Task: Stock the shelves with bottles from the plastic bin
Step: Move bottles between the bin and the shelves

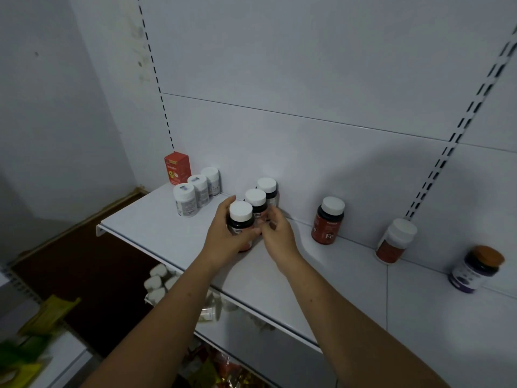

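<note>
Three dark bottles with white caps stand in a row running front to back on the white shelf [156, 228]. My left hand [223, 236] is wrapped around the front bottle [241, 219], which rests on the shelf. My right hand [277, 233] touches the same bottle from the right, fingers curled at its side. The middle bottle [256, 201] and the rear bottle [267, 189] stand just behind, the rear one against the back wall. The plastic bin is out of view.
Three white bottles [195, 191] and a red box [176, 167] stand at the shelf's left rear. To the right stand a red-labelled bottle [328, 219], a leaning white-capped bottle [394, 240] and a purple bottle [475, 268]. Lower shelves hold packets.
</note>
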Action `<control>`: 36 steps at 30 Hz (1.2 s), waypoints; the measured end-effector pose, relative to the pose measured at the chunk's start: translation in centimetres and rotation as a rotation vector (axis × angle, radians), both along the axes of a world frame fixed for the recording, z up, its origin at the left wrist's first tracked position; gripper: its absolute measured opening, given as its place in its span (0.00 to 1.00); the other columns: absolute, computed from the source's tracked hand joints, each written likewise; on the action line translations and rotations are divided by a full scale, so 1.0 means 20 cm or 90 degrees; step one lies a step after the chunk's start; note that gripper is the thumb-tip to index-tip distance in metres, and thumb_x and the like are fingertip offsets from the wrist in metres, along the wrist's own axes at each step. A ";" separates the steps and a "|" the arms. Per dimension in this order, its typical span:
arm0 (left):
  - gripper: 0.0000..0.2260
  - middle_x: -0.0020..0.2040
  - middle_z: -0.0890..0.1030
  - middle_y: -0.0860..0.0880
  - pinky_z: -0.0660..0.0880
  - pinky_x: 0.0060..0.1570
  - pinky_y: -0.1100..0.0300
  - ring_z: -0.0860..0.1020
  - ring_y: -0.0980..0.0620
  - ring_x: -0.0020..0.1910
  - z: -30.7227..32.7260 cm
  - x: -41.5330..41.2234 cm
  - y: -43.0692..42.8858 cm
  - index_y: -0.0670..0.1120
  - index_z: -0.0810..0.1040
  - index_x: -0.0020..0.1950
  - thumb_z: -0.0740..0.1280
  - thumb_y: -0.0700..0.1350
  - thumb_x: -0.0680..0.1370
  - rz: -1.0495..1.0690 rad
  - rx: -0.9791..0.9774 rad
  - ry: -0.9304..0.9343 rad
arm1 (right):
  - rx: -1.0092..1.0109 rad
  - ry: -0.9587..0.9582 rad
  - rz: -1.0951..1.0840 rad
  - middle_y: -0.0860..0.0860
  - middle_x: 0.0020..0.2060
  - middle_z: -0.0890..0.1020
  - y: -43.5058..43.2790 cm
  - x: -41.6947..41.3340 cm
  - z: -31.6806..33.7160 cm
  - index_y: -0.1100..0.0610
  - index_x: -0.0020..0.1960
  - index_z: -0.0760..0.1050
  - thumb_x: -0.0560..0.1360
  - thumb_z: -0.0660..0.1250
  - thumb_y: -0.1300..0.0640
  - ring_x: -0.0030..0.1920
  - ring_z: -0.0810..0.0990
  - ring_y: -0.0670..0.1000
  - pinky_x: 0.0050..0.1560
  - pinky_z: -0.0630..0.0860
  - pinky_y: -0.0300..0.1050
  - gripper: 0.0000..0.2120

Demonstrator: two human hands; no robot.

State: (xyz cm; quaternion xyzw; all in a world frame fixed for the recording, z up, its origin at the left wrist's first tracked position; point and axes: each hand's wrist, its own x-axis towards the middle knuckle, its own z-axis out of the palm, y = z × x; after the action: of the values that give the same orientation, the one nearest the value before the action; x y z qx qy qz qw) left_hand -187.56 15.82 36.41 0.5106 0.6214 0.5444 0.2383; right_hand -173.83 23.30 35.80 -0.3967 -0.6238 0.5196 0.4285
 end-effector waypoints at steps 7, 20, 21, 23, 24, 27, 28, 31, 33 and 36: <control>0.34 0.77 0.72 0.57 0.68 0.73 0.55 0.71 0.57 0.74 0.29 -0.07 -0.18 0.55 0.68 0.80 0.75 0.60 0.77 0.059 0.014 0.180 | 0.138 -0.064 -0.012 0.46 0.69 0.77 -0.03 0.11 0.26 0.49 0.74 0.72 0.82 0.67 0.53 0.70 0.74 0.44 0.72 0.69 0.42 0.21; 0.33 0.78 0.71 0.53 0.70 0.74 0.43 0.68 0.48 0.77 0.38 -0.39 -0.95 0.58 0.64 0.80 0.64 0.70 0.78 0.233 -0.131 0.515 | 0.421 -0.337 0.293 0.48 0.77 0.69 -0.63 -0.12 0.48 0.47 0.81 0.62 0.83 0.65 0.45 0.76 0.67 0.50 0.76 0.67 0.53 0.29; 0.34 0.79 0.70 0.53 0.70 0.74 0.41 0.68 0.48 0.78 0.35 -0.42 -1.02 0.59 0.63 0.81 0.63 0.70 0.78 0.246 -0.160 0.522 | 0.444 -0.361 0.321 0.48 0.77 0.68 -0.68 -0.17 0.46 0.46 0.81 0.61 0.84 0.65 0.45 0.76 0.67 0.51 0.76 0.67 0.54 0.29; 0.34 0.79 0.69 0.53 0.70 0.73 0.39 0.68 0.48 0.78 0.29 -0.49 -1.17 0.60 0.62 0.81 0.62 0.71 0.78 0.272 -0.220 0.519 | 0.473 -0.403 0.383 0.48 0.77 0.67 -0.77 -0.26 0.40 0.45 0.82 0.60 0.84 0.64 0.43 0.75 0.67 0.52 0.76 0.66 0.54 0.29; 0.34 0.80 0.68 0.54 0.71 0.73 0.39 0.68 0.48 0.78 0.26 -0.52 -1.24 0.60 0.61 0.80 0.62 0.71 0.78 0.285 -0.248 0.513 | 0.477 -0.419 0.412 0.47 0.77 0.67 -0.82 -0.31 0.36 0.44 0.82 0.60 0.83 0.64 0.43 0.75 0.67 0.52 0.76 0.66 0.54 0.29; 0.33 0.79 0.68 0.54 0.72 0.72 0.40 0.69 0.48 0.77 0.12 -0.59 -1.47 0.60 0.61 0.80 0.63 0.70 0.78 0.331 -0.322 0.490 | 0.466 -0.447 0.494 0.47 0.78 0.67 -0.95 -0.45 0.21 0.44 0.82 0.59 0.83 0.64 0.41 0.75 0.68 0.52 0.75 0.68 0.57 0.30; 0.33 0.79 0.69 0.53 0.72 0.71 0.40 0.70 0.48 0.76 0.07 -0.60 -1.54 0.60 0.62 0.80 0.63 0.70 0.79 0.343 -0.343 0.483 | 0.461 -0.456 0.520 0.47 0.78 0.67 -0.99 -0.50 0.15 0.44 0.82 0.59 0.83 0.64 0.41 0.75 0.68 0.52 0.75 0.69 0.58 0.30; 0.32 0.77 0.71 0.52 0.74 0.67 0.40 0.72 0.46 0.74 -0.09 -0.66 -1.75 0.59 0.63 0.80 0.63 0.70 0.79 0.361 -0.411 0.440 | 0.433 -0.495 0.587 0.49 0.78 0.67 -1.09 -0.64 -0.03 0.46 0.82 0.59 0.83 0.64 0.42 0.75 0.69 0.52 0.73 0.71 0.56 0.31; 0.32 0.76 0.72 0.51 0.75 0.65 0.41 0.73 0.45 0.73 -0.21 -0.70 -1.88 0.58 0.63 0.80 0.62 0.71 0.79 0.372 -0.459 0.405 | 0.401 -0.524 0.620 0.50 0.77 0.68 -1.15 -0.72 -0.16 0.47 0.82 0.59 0.83 0.65 0.42 0.74 0.70 0.53 0.72 0.73 0.55 0.31; 0.32 0.75 0.73 0.50 0.77 0.63 0.43 0.73 0.45 0.72 -0.41 -0.74 -2.02 0.56 0.65 0.80 0.64 0.69 0.80 0.381 -0.503 0.338 | 0.346 -0.567 0.657 0.53 0.75 0.69 -1.22 -0.83 -0.38 0.48 0.82 0.60 0.82 0.66 0.42 0.73 0.70 0.56 0.70 0.73 0.56 0.32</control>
State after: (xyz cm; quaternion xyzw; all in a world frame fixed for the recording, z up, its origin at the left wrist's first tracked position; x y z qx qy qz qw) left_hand -202.42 -24.66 28.12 0.3033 0.9345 0.1668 0.0824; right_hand -190.35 -1.12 28.16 -0.1055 -0.9530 0.2719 -0.0814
